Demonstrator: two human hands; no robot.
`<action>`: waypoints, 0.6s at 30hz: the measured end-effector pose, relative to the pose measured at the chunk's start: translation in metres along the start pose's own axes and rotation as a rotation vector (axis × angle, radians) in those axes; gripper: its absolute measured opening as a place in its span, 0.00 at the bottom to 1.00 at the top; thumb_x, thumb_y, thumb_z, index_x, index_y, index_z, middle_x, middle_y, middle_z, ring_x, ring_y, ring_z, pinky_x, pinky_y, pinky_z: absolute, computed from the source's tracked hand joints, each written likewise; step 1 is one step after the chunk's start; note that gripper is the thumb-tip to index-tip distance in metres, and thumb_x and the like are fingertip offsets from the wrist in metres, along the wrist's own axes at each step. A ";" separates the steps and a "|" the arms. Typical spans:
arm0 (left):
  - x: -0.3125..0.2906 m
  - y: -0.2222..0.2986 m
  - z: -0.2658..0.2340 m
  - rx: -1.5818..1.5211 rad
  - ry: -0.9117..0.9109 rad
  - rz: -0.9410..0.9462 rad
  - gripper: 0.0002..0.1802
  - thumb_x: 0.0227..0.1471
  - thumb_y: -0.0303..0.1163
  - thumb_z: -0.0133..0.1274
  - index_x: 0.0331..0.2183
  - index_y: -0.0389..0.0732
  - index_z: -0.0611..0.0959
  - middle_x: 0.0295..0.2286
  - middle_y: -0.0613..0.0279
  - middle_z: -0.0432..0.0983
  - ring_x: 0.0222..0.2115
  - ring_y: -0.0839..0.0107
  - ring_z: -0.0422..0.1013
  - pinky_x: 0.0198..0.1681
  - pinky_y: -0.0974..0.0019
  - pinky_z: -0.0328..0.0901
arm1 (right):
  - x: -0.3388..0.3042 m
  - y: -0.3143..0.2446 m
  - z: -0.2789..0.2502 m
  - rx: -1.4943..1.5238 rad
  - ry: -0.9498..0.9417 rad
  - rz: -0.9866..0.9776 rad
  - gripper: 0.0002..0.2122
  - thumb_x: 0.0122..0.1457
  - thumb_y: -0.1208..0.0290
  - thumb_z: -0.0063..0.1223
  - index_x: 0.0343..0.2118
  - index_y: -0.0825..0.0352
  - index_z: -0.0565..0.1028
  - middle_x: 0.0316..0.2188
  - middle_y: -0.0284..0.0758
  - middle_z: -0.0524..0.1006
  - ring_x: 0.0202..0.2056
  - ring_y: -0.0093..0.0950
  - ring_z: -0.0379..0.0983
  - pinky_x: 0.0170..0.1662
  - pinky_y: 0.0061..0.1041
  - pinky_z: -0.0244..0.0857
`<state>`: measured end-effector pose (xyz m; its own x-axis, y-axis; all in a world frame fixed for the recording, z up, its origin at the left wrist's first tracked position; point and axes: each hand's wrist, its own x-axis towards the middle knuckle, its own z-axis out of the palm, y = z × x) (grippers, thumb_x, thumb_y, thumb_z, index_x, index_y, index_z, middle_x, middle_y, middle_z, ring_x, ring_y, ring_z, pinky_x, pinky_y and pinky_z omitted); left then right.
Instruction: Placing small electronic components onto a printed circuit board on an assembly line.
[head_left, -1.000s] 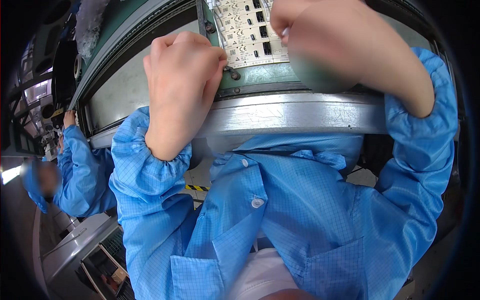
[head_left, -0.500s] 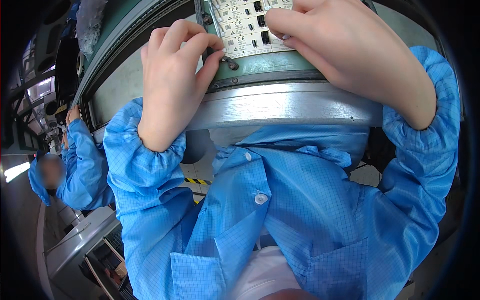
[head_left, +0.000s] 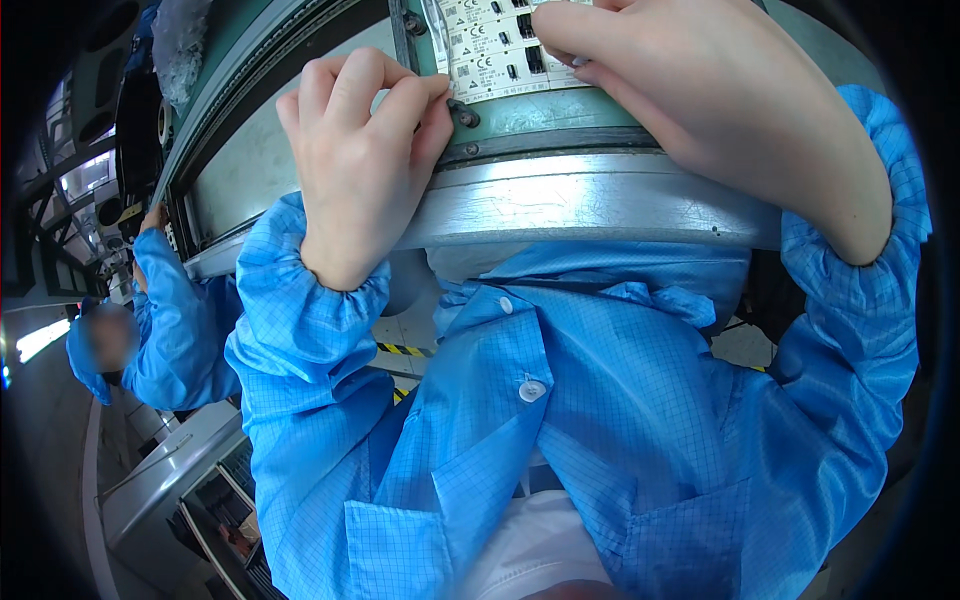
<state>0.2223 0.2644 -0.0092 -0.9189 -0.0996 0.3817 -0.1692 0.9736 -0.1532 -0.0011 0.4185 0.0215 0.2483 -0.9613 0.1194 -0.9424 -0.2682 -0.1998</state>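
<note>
A white circuit board panel (head_left: 490, 68) with small black components lies in a green carrier (head_left: 540, 112) at the top of the head view. My left hand (head_left: 365, 150) is closed in a pinch at the panel's near left corner, beside a dark clip (head_left: 464, 116). What lies between its fingertips is too small to make out. Over the right part of the panel is my right hand (head_left: 700, 85), its thumb and fingers bent together close to the black components. Its fingertips are partly hidden, so anything they hold cannot be seen.
A shiny metal rail (head_left: 580, 195) runs along the near side of the carrier. Farther left, a person in a blue coat (head_left: 185, 330) works along the same line. A clear plastic bag (head_left: 180, 50) sits at the upper left, and a grey cabinet (head_left: 170, 490) stands at the lower left.
The whole view has shifted a little. My left hand's fingers are more bent at the panel's corner, with the thumb tucked behind. My right hand stays over the panel's right part.
</note>
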 end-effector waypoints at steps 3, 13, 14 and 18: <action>-0.003 0.003 0.003 -0.035 0.012 0.030 0.11 0.42 0.29 0.68 0.33 0.47 0.87 0.32 0.69 0.72 0.39 0.62 0.68 0.42 0.58 0.59 | -0.004 -0.006 0.004 -0.059 -0.073 0.070 0.07 0.53 0.80 0.52 0.36 0.68 0.72 0.18 0.36 0.73 0.29 0.38 0.76 0.69 0.52 0.50; -0.003 0.012 0.002 -0.133 0.058 -0.002 0.12 0.40 0.24 0.68 0.32 0.44 0.87 0.30 0.65 0.71 0.36 0.59 0.67 0.40 0.58 0.63 | -0.011 -0.007 0.000 -0.053 -0.091 0.049 0.07 0.54 0.81 0.51 0.36 0.67 0.71 0.17 0.34 0.72 0.30 0.36 0.76 0.70 0.52 0.47; -0.002 0.012 0.000 -0.131 0.056 0.000 0.12 0.40 0.24 0.68 0.32 0.44 0.87 0.30 0.65 0.71 0.36 0.59 0.67 0.40 0.58 0.63 | -0.010 -0.008 -0.001 -0.062 -0.096 0.048 0.07 0.54 0.81 0.51 0.36 0.67 0.71 0.16 0.34 0.71 0.30 0.36 0.76 0.70 0.52 0.47; -0.002 0.001 -0.008 -0.112 0.033 -0.099 0.12 0.40 0.24 0.69 0.32 0.45 0.87 0.30 0.65 0.73 0.35 0.61 0.70 0.39 0.60 0.64 | -0.017 -0.009 0.004 0.013 -0.032 0.058 0.07 0.53 0.82 0.50 0.35 0.67 0.71 0.15 0.33 0.70 0.30 0.36 0.76 0.70 0.53 0.46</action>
<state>0.2270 0.2670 -0.0024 -0.8874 -0.1909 0.4197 -0.2154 0.9765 -0.0113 0.0044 0.4365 0.0170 0.2009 -0.9766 0.0765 -0.9523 -0.2130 -0.2184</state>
